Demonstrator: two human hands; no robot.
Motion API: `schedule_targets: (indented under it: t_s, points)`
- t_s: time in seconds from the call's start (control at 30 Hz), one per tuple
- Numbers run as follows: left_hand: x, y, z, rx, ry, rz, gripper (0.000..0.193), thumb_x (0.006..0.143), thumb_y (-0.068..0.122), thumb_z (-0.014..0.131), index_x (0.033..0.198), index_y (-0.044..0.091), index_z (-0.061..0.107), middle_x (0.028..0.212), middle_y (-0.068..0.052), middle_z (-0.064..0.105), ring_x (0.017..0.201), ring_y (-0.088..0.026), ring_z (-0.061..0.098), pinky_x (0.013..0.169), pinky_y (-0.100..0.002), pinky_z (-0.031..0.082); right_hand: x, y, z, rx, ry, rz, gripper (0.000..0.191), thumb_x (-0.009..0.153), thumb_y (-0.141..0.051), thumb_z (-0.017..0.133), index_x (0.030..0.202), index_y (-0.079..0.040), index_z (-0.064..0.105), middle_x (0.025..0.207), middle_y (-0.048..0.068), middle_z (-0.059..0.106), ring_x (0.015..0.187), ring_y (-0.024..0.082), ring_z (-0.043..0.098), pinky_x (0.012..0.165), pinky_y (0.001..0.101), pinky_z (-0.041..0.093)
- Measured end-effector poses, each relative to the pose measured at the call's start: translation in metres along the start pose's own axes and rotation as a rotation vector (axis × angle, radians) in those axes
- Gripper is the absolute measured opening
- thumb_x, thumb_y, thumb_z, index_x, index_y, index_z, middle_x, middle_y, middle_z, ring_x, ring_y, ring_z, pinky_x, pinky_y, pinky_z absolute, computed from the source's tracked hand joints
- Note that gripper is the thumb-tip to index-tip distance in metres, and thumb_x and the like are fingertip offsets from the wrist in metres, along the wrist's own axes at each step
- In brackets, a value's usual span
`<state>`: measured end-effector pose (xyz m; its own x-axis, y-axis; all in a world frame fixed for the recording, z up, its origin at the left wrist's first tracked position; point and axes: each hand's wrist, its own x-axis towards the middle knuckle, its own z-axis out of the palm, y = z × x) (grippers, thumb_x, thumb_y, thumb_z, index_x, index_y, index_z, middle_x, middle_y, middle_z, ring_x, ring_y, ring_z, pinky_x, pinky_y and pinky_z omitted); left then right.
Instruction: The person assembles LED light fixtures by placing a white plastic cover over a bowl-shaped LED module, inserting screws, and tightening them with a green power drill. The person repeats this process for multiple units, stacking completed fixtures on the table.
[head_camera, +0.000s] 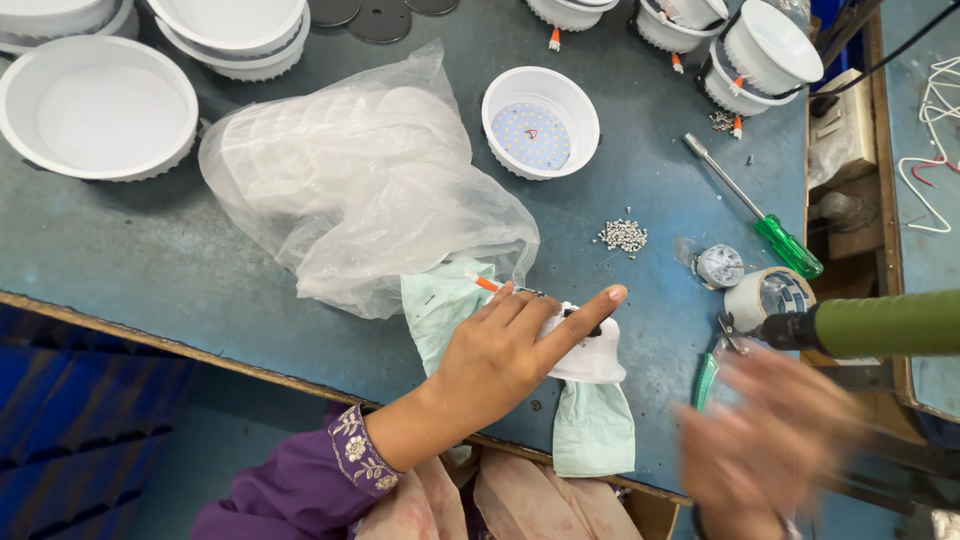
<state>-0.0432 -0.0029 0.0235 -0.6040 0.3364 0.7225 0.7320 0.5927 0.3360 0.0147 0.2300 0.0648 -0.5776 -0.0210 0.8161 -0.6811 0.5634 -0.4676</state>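
Left hand (500, 350) resting on small white lamp housing (590, 350) near front edge of blue worktop (150, 260), fingers laid over it, index finger stretched out straight across the top, palm pressing down rather than pinching. Housing white plastic, rounded, lying on its side on pale green cloth (590, 425); short wire with orange tip (484, 283) poking out on the far side, dark part just under the fingertip. Cloth hanging partly over worktop edge. Right hand (770, 440) motion-blurred, fingers apparently spread, holding nothing visible; grip cannot tell for certain. Just beyond it: green-handled pliers (706, 380), tape roll (765, 296), green screwdriver (760, 210), small pile of screws (622, 236). Crumpled clear plastic bag (350, 190) just behind housing. Open white downlight with LED board (540, 125) farther back.
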Motion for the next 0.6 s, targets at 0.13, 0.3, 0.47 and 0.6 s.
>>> schedule_targets:
  t_s: [0.13, 0.3, 0.47, 0.6]
  points:
    - [0.000, -0.001, 0.000, 0.015, -0.003, -0.006, 0.074, 0.092, 0.004, 0.068, 0.160, 0.023, 0.045, 0.092, -0.002, 0.062, 0.083, -0.020, 0.064, 0.089, -0.042, 0.060, 0.028, -0.001, -0.035, 0.093, 0.317, -0.162, 0.013, 0.098, -0.006, 0.066, 0.104, -0.008, 0.055, 0.107, 0.005, 0.051, 0.095, 0.018, 0.051, 0.089, 0.0344, 0.043]
    - [0.000, 0.003, 0.001, 0.001, 0.020, 0.010, 0.076, 0.092, 0.006, 0.068, 0.161, 0.024, 0.042, 0.093, -0.004, 0.062, 0.085, -0.020, 0.064, 0.091, -0.043, 0.060, 0.058, 0.032, -0.057, 0.549, 0.087, 0.391, 0.010, 0.106, -0.010, 0.062, 0.100, -0.008, 0.055, 0.089, 0.004, 0.051, 0.077, 0.017, 0.052, 0.077, 0.0339, 0.044]
    - [-0.001, 0.002, 0.002, 0.012, 0.001, 0.003, 0.077, 0.091, 0.005, 0.068, 0.161, 0.024, 0.042, 0.092, -0.003, 0.062, 0.084, -0.020, 0.064, 0.092, -0.043, 0.060, 0.023, 0.041, -0.063, 0.777, 0.143, 0.294, 0.021, 0.108, -0.019, 0.060, 0.090, -0.009, 0.054, 0.073, 0.001, 0.050, 0.061, 0.015, 0.052, 0.065, 0.0333, 0.044]
    - [-0.001, 0.001, 0.003, 0.007, 0.002, 0.006, 0.076, 0.092, 0.004, 0.068, 0.161, 0.024, 0.042, 0.093, -0.003, 0.062, 0.084, -0.020, 0.064, 0.093, -0.044, 0.061, 0.011, 0.041, -0.058, 0.877, 0.270, 0.115, 0.023, 0.092, -0.029, 0.063, 0.079, -0.015, 0.050, 0.069, -0.004, 0.051, 0.059, 0.012, 0.050, 0.059, 0.0332, 0.044]
